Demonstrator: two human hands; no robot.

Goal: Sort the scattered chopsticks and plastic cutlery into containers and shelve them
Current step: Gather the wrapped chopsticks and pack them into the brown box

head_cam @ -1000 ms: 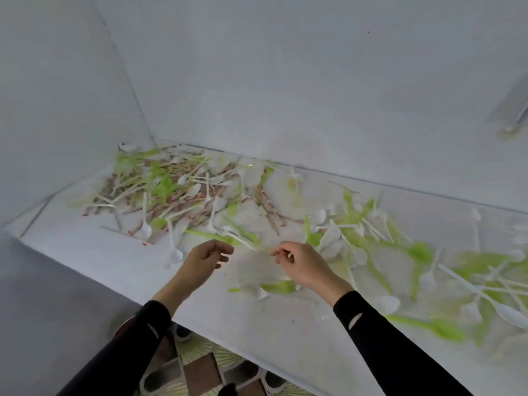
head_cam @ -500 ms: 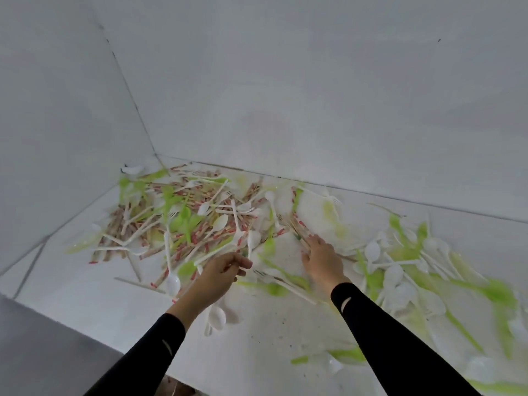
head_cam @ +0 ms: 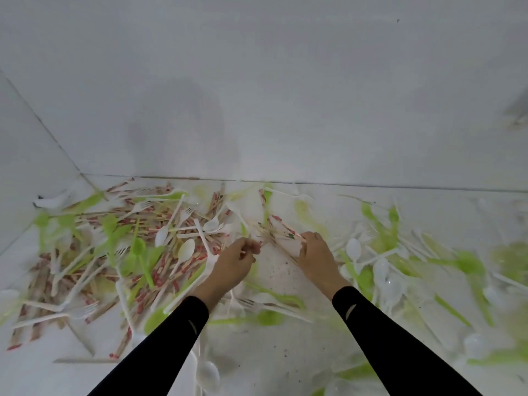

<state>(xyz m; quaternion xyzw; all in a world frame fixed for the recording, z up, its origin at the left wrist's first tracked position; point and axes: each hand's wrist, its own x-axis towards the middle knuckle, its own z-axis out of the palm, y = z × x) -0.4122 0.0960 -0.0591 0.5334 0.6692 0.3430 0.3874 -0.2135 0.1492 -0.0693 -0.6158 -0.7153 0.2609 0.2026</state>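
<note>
Chopsticks bundle gripped by right hand, fingers curled; left hand pinching single stick, both arms outstretched.

At the right the plastic cutlery smears into green-and-white blur. The left hand curls over whatever it may hold; the right hand grips chopsticks that hide its fingertips. Both sleeves run off the bottom edge.
</note>
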